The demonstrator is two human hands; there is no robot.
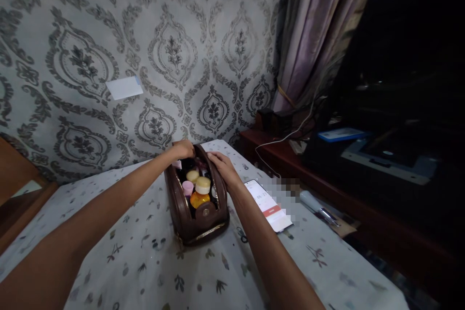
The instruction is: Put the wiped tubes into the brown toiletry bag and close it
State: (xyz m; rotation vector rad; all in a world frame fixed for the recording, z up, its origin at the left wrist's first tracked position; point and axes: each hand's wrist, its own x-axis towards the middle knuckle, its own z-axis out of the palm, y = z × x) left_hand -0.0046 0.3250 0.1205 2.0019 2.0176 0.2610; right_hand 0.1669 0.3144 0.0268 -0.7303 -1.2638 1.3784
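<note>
A brown toiletry bag with a gold zip stands unzipped on the patterned bedsheet. Inside it, an orange jar with a cream lid, a pink cap and a pale yellow lid show near the opening. My left hand reaches over the bag's far end, its curled fingers dipping inside. What those fingertips hold, if anything, is hidden. On the right side, my right hand grips the bag's rim, with the fingers on the edge of the opening.
A lit phone lies on the bedsheet right of the bag. Beyond it, a clear packet rests near a dark red wooden ledge with a white cable. Patterned wallpaper rises behind; a large dark screen stands right.
</note>
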